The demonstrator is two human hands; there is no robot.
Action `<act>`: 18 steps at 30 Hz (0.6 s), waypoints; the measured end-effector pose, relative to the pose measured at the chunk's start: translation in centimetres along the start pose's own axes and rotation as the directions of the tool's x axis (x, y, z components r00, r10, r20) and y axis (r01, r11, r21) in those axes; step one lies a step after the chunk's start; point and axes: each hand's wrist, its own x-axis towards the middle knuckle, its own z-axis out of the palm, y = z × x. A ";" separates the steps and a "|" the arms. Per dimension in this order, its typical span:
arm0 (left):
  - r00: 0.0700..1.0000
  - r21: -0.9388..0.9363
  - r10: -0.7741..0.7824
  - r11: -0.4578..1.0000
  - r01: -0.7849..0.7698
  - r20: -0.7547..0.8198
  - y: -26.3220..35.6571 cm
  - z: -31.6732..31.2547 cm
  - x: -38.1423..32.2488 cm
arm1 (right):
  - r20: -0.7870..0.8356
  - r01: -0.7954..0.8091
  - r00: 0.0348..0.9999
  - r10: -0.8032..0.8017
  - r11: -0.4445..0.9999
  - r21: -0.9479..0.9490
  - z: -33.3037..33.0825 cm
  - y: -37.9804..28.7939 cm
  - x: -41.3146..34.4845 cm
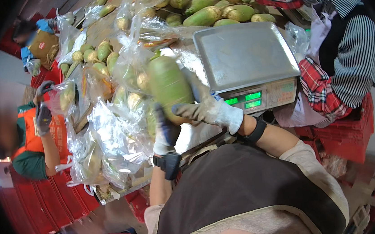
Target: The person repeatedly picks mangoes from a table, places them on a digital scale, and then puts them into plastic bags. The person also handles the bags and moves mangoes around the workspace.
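A large green radish (168, 81), slightly blurred, is held between my two gloved hands above the table's front part. My left hand (166, 131) grips its lower left side. From the right, my right hand (209, 110) clasps it, with the thumb across its lower end and the fingers along its right side. Just right of the radish stands a digital scale with a bare metal pan (244, 55) and lit green displays (252, 96). Clear plastic bags (115, 124), some with radishes inside, lie to the left of my hands.
Loose green radishes (205, 16) are heaped behind the scale; more (90, 55) lie at the back left. A person (49, 137) at left handles a bagged radish. At right sits another person (353, 47) beside red crates (348, 135). A third person (43, 43) works at far left.
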 end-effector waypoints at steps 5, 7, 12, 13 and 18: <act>0.972 0.747 -0.019 0.644 -0.166 0.233 0.8 3.4 0.9 | 0.420 0.420 0.894 -0.153 0.611 -0.671 -5.3 -8.4 -2.4; 0.983 0.810 -0.162 0.586 0.023 0.089 0.9 3.9 0.8 | 0.333 0.328 0.924 -0.188 -0.056 -0.943 -7.9 -11.8 -3.7; 0.975 0.908 -0.115 0.357 0.220 -0.191 0.4 2.3 -0.8 | -0.435 -0.436 0.806 -0.400 0.095 -0.895 -11.5 -14.1 -4.4; 0.961 0.905 -0.096 0.324 0.277 -0.260 0.2 1.9 -1.2 | -0.450 -0.500 0.811 -0.375 -0.042 -0.865 -12.0 -14.2 -4.4; 0.950 0.906 -0.069 0.288 0.311 -0.304 0.1 0.7 -2.3 | -0.463 -0.536 0.815 -0.348 -0.149 -0.831 -14.4 -14.4 -4.0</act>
